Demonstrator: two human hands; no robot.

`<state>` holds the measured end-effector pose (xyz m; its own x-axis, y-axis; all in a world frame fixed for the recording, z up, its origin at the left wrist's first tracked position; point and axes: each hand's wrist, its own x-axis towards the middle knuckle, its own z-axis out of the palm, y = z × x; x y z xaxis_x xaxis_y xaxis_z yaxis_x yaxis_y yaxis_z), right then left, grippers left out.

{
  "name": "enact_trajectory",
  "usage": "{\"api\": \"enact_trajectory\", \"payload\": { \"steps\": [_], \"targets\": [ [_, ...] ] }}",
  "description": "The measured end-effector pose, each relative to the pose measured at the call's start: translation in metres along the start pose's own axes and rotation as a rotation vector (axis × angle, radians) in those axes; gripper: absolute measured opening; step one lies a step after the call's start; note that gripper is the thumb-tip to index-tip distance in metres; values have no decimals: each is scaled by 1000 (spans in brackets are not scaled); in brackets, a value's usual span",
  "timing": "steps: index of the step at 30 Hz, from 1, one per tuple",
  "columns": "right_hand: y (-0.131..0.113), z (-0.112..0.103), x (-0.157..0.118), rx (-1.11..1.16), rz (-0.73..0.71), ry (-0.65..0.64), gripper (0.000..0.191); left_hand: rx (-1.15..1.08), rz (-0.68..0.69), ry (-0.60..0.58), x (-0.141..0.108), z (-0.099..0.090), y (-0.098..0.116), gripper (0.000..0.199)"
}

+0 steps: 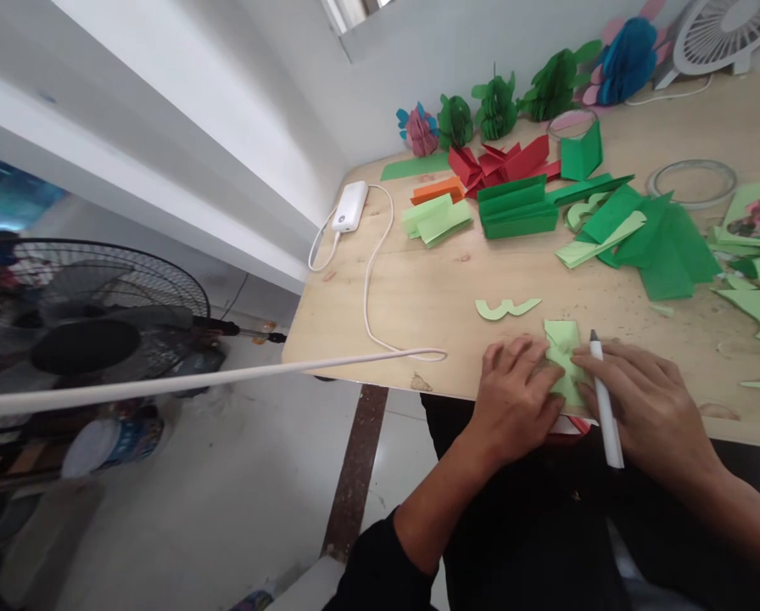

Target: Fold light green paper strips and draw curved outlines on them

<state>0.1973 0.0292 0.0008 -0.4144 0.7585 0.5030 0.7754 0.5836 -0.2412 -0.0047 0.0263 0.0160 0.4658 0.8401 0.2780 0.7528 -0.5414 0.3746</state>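
Observation:
A light green paper piece [563,333] lies at the table's front edge between my hands. My left hand [516,395] presses on its left side with bent fingers, and the thumb rests near its lower part. My right hand [651,407] has a white pen [606,407] tucked between its fingers, the dark tip pointing away from me. The right fingertips also touch the paper's right side. Just beyond my left hand is a wavy light green paper cutout [507,309]. Parts of the paper are hidden under my fingers.
Folded green paper [518,208], red paper [504,165] and green scraps [666,246] lie farther back. Honeycomb paper shapes [498,106] line the wall. A power bank [350,206] trails a white cable [368,288] leftward. Tape [691,204] and a small fan [729,34] are at right.

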Motion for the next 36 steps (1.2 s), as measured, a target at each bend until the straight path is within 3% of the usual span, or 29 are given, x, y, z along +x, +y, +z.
{"api": "enact_trajectory", "payload": {
  "steps": [6,20,36],
  "targets": [
    [0,0,-1,26,14,-4,31,-6,25,-71,-1,-4,-4,29],
    [1,0,0,41,10,-5,32,-4,-27,-6,-1,1,12,25],
    [0,-3,4,-51,-41,-19,29,-56,122,-85,4,-5,-22,39]
  ]
}}
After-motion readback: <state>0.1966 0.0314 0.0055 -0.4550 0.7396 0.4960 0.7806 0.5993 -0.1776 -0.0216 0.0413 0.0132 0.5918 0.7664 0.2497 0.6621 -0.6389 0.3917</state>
